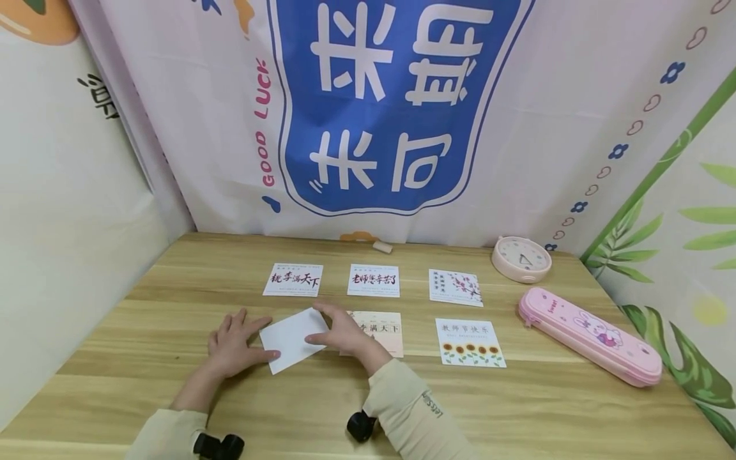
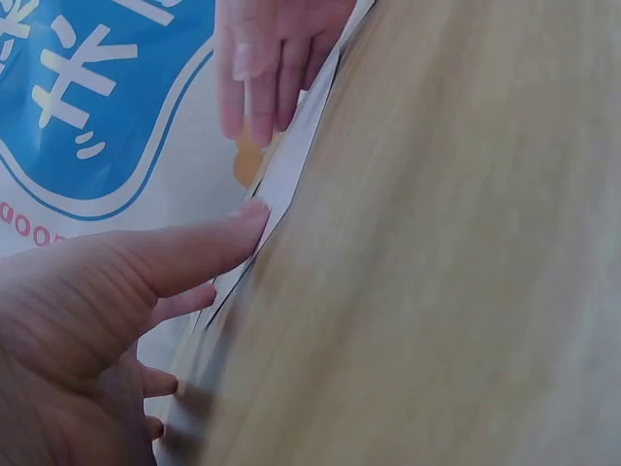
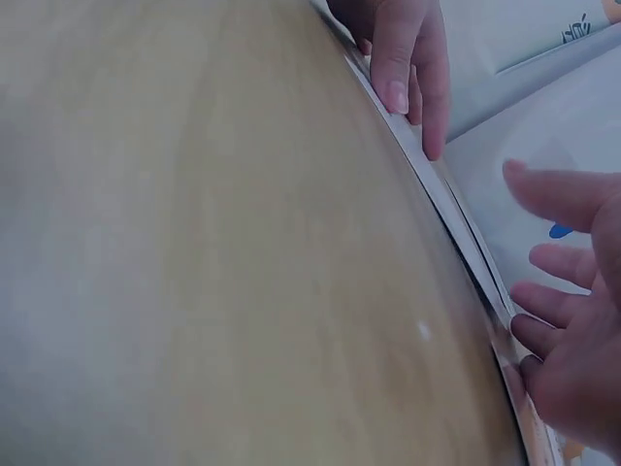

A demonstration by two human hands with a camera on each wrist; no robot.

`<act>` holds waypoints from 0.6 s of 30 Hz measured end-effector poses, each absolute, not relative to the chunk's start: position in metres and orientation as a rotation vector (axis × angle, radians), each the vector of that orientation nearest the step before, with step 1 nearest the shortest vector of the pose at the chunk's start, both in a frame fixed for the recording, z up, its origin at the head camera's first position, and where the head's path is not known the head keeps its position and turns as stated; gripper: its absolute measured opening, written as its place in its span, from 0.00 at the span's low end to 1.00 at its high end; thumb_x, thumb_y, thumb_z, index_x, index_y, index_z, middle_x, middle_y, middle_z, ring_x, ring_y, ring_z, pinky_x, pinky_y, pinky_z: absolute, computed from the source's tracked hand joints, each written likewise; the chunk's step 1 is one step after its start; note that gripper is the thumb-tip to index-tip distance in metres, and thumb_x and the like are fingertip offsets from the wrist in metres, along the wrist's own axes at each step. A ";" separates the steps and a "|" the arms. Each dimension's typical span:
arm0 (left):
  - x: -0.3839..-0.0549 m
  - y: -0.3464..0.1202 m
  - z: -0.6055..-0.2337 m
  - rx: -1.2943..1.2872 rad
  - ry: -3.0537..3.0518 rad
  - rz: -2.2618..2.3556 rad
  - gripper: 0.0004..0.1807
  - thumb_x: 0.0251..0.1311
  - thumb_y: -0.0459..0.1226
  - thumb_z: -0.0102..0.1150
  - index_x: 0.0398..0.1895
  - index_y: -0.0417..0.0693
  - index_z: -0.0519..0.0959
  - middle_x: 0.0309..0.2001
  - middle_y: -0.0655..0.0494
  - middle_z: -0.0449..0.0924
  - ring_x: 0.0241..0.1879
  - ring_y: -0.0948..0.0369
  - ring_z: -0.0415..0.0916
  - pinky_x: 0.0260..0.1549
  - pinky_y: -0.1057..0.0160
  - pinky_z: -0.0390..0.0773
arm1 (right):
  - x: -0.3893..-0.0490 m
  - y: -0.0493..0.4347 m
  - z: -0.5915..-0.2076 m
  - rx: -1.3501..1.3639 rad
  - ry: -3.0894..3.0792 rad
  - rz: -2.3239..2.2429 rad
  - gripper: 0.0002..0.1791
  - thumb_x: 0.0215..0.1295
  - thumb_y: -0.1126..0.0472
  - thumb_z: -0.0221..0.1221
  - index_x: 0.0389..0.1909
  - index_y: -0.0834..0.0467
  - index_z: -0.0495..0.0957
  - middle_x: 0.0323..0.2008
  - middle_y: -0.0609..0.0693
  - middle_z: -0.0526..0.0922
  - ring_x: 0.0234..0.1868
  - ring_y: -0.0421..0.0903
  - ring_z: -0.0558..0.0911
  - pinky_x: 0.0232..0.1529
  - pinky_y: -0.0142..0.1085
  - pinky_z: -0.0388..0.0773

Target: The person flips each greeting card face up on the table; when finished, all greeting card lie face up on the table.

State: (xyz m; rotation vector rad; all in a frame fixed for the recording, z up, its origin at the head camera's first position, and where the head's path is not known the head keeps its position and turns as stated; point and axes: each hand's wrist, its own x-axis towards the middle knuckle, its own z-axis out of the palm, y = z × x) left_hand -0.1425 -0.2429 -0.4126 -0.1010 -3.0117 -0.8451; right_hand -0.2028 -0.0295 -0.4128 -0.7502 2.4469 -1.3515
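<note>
A blank white card (image 1: 294, 337) lies at an angle on the wooden table between the two hands. The left hand (image 1: 234, 345) is at its left side, thumb on the near left corner and forefinger by the far left corner; in the left wrist view the left thumb (image 2: 209, 250) touches the card's surface. At the card's right end is the right hand (image 1: 342, 335), fingers extended. In the right wrist view its thumb (image 3: 558, 194) is raised off the card. Behind the right hand, a beige printed card (image 1: 382, 342) is partly covered by that hand and wrist.
Along the back lie two cards with red lettering (image 1: 293, 280) (image 1: 374, 281) and a blossom card (image 1: 457, 287). A sunflower card (image 1: 471, 345) is nearer. To the right are a pink round clock (image 1: 520, 259) and pencil case (image 1: 589, 335). A small beige stick (image 1: 382, 246) lies by the backdrop.
</note>
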 end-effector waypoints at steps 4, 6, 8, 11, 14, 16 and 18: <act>-0.141 -0.244 -0.413 -0.129 -2.999 -0.872 0.36 0.42 0.52 0.61 0.55 0.43 0.67 0.59 0.27 0.41 0.56 0.31 0.32 0.45 0.32 0.33 | -0.203 -0.031 -0.418 -0.852 2.509 -1.271 0.35 0.47 0.63 0.63 0.57 0.65 0.62 0.58 0.58 0.61 0.60 0.51 0.58 0.58 0.37 0.52; -0.140 -0.245 -0.413 -0.156 -2.999 -0.872 0.33 0.46 0.49 0.59 0.55 0.43 0.67 0.59 0.26 0.40 0.56 0.31 0.32 0.45 0.32 0.32 | -0.202 -0.031 -0.417 -0.882 2.542 -1.216 0.34 0.48 0.64 0.61 0.57 0.66 0.61 0.59 0.58 0.60 0.60 0.52 0.57 0.58 0.37 0.51; -0.139 -0.246 -0.412 -0.184 -3.000 -0.876 0.30 0.49 0.46 0.58 0.55 0.43 0.68 0.59 0.26 0.40 0.56 0.31 0.31 0.44 0.32 0.32 | -0.201 -0.031 -0.416 -0.899 2.573 -1.159 0.32 0.50 0.64 0.59 0.58 0.65 0.61 0.59 0.59 0.60 0.60 0.52 0.57 0.59 0.38 0.51; -0.139 -0.247 -0.411 -0.206 -2.997 -0.882 0.25 0.52 0.41 0.55 0.55 0.43 0.68 0.59 0.26 0.39 0.56 0.31 0.31 0.44 0.32 0.32 | -0.200 -0.031 -0.415 -0.931 2.635 -1.053 0.30 0.51 0.63 0.59 0.56 0.65 0.63 0.58 0.59 0.60 0.59 0.53 0.58 0.58 0.39 0.51; -0.138 -0.247 -0.412 -0.194 -2.981 -0.896 0.22 0.54 0.37 0.52 0.54 0.44 0.69 0.59 0.26 0.40 0.56 0.32 0.32 0.45 0.33 0.32 | -0.199 -0.032 -0.415 -0.957 2.684 -0.965 0.29 0.50 0.62 0.60 0.55 0.65 0.65 0.58 0.58 0.61 0.59 0.53 0.58 0.58 0.40 0.51; -0.138 -0.248 -0.412 -0.164 -2.963 -0.889 0.21 0.55 0.35 0.50 0.54 0.43 0.69 0.59 0.27 0.42 0.56 0.33 0.33 0.46 0.34 0.33 | -0.199 -0.033 -0.416 -0.965 2.706 -0.924 0.31 0.49 0.61 0.61 0.55 0.65 0.65 0.59 0.58 0.60 0.59 0.53 0.58 0.58 0.41 0.51; -0.138 -0.248 -0.413 -0.123 -2.943 -0.878 0.22 0.55 0.36 0.49 0.55 0.41 0.68 0.59 0.28 0.44 0.56 0.33 0.36 0.47 0.34 0.35 | -0.198 -0.033 -0.417 -0.965 2.709 -0.913 0.33 0.48 0.59 0.62 0.56 0.64 0.64 0.59 0.57 0.60 0.60 0.52 0.57 0.58 0.41 0.50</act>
